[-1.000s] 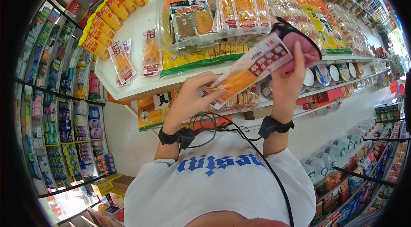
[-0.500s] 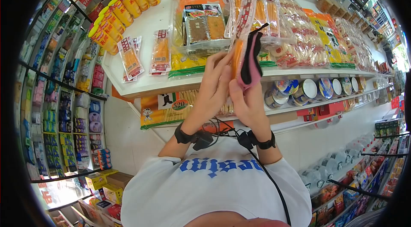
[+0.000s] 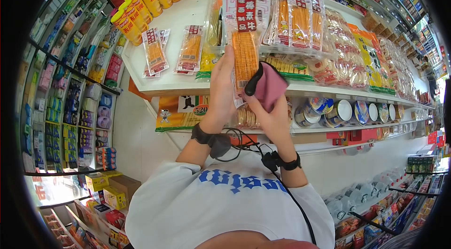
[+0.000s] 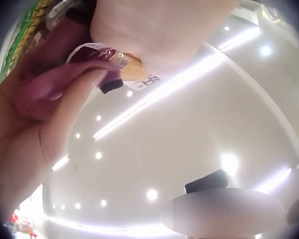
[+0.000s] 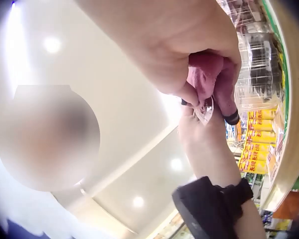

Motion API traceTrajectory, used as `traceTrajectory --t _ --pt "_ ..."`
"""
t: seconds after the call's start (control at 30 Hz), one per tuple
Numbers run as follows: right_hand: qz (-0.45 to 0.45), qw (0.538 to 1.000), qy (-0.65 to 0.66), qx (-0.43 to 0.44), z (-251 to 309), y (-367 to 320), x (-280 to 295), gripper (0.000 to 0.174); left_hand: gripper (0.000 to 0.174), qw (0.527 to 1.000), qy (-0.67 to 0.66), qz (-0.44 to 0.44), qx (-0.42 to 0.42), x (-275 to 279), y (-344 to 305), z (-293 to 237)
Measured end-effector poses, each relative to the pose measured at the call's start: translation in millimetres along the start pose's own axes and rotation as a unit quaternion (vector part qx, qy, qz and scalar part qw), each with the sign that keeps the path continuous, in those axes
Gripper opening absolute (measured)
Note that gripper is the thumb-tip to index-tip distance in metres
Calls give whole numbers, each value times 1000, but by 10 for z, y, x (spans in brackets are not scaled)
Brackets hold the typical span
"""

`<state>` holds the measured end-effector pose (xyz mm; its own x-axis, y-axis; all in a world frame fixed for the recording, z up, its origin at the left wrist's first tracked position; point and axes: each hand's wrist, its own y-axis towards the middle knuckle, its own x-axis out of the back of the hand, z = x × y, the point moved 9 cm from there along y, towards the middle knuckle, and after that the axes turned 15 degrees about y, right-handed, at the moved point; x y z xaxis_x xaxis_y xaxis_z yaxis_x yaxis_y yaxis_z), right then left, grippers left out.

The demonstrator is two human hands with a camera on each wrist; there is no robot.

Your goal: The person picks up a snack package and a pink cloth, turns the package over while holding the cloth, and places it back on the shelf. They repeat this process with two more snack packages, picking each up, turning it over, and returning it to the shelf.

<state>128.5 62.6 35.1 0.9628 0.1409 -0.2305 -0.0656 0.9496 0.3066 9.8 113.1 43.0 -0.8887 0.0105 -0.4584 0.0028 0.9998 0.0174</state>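
Note:
Upright over the display shelf stands a clear snack packet (image 3: pixel 245 56) of orange strips, its white and dark-red label at the top. My left hand (image 3: pixel 221 82) holds it along the left edge, fingers pointing up. In my right hand (image 3: pixel 271 120) is a pink cloth (image 3: pixel 271 87) with black edging, gripped at the packet's lower right corner. The left wrist view shows the pink cloth (image 4: pixel 37 94) under the right thumb, beside the packet's barcode end. From the right wrist, folds of the cloth (image 5: pixel 207 74) show inside the curled fingers.
Two small piles of similar packets (image 3: pixel 156 52) (image 3: pixel 190 50) lie on the white shelf top (image 3: pixel 136 63). Yellow cans (image 3: pixel 149 0) line its back left edge. More packets (image 3: pixel 299 21) lean in a clear tray to the right. Round tubs (image 3: pixel 344 110) fill the shelf below.
The packet went from slanted to edge-on, and now faces me upright. Both hands drew together, then shifted slightly left. The pink cloth moved from the packet's label end to its lower right side.

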Motion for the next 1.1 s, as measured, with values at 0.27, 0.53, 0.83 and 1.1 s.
traceTrajectory --t 0.27,0.53,0.83,1.1 --pt "8 973 195 -119 30 58 83 51 35 956 261 14 -134 24 -95 -153" --pt "-53 990 123 -32 31 63 280 36 30 977 192 10 -92 83 -97 -119" --pt "-73 983 151 -70 175 79 424 32 38 967 228 68 -96 -50 -105 -153" --pt "-103 985 138 -17 243 98 386 43 46 956 254 108 -101 -163 -150 -85"
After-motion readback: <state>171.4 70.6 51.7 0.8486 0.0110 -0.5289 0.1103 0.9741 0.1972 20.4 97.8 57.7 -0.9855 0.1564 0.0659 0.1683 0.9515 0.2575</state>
